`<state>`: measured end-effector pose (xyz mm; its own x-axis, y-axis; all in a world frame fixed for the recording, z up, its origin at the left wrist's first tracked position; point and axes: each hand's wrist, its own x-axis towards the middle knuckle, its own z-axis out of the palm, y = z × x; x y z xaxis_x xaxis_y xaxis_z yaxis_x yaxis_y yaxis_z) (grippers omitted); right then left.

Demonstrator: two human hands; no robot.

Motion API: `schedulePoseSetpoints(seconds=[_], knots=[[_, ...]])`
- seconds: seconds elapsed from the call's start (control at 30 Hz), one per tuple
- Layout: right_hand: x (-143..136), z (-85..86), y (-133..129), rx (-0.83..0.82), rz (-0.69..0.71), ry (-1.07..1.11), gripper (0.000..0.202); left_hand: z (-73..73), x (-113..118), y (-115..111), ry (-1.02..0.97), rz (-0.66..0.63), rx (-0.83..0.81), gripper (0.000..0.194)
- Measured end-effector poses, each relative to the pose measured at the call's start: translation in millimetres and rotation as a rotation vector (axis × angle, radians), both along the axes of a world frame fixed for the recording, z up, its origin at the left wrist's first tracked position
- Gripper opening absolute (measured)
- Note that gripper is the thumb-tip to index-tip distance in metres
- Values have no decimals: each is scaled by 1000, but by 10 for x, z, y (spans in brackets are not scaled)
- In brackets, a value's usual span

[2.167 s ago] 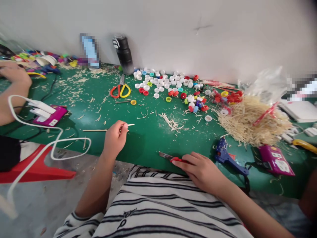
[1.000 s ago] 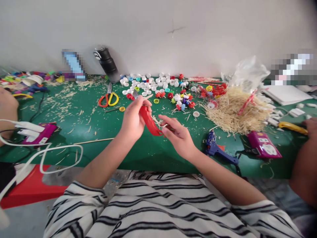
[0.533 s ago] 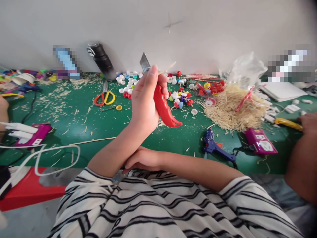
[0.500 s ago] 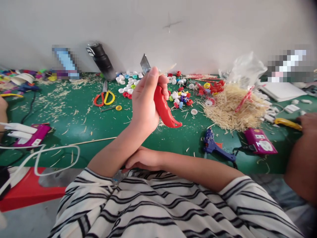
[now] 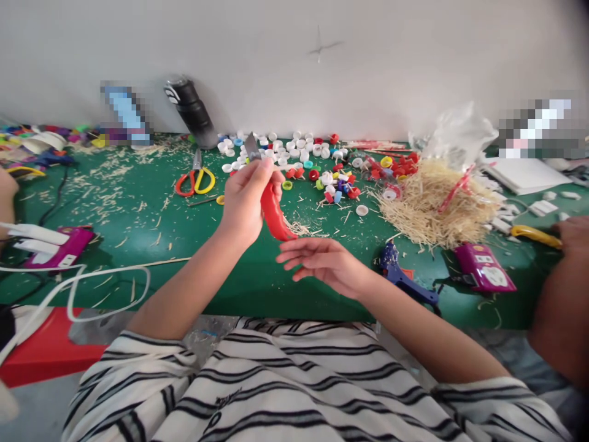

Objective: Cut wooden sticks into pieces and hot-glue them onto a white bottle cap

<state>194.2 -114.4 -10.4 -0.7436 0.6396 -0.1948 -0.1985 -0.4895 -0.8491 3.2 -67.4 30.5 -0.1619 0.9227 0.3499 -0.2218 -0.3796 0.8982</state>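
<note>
My left hand [image 5: 246,202] is closed round a red-handled cutter [image 5: 275,216], its metal blade pointing up and away past the thumb. Just right of the handle's lower end, my right hand [image 5: 324,264] hangs over the table with its fingers apart and nothing in them. Beyond my hands lie many white bottle caps [image 5: 299,147] and a cluster of coloured caps with thin sticks [image 5: 338,184]. A small heap of wood slivers [image 5: 304,229] sits behind my right hand.
Scissors [image 5: 196,178] and a black bottle [image 5: 191,113] stand at the left back of the green table [image 5: 184,221]. To the right are a stick pile [image 5: 442,202], a blue glue gun [image 5: 405,276], a purple box [image 5: 485,267] and another person's arm [image 5: 559,294].
My left hand has moved left and down with the red cutter. My right hand has come out from beside the left forearm, moving right and up, fingers spread. The thin stick above my left hand no longer shows.
</note>
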Motion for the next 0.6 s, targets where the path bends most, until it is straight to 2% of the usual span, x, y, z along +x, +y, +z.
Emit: schedulePoseSetpoints(seconds=[0.1,0.2,0.3,0.37,0.43,0.53,0.6], knots=[[349,9,-26,205,-15,-155,36,-195,-230,-70,60,-16,-138,33],[592,23,-135,558,20,-375,41,-364,-419,-163,95,-2,-263,31],[670,-4,-244,974,-6,-635,59,-503,-525,-255,98,-57,-375,29],[646,-61,-274,1190,27,-812,66,-586,-554,-307,111,-121,-439,29],[597,-133,-269,1292,70,-985,70,-658,-568,-350,153,-190,-500,29],[544,-218,-241,1319,90,-1167,76,-732,-583,-395,287,-278,-535,30],[546,-249,-237,1317,98,-1203,76,-746,-593,-420,426,-299,-507,31]])
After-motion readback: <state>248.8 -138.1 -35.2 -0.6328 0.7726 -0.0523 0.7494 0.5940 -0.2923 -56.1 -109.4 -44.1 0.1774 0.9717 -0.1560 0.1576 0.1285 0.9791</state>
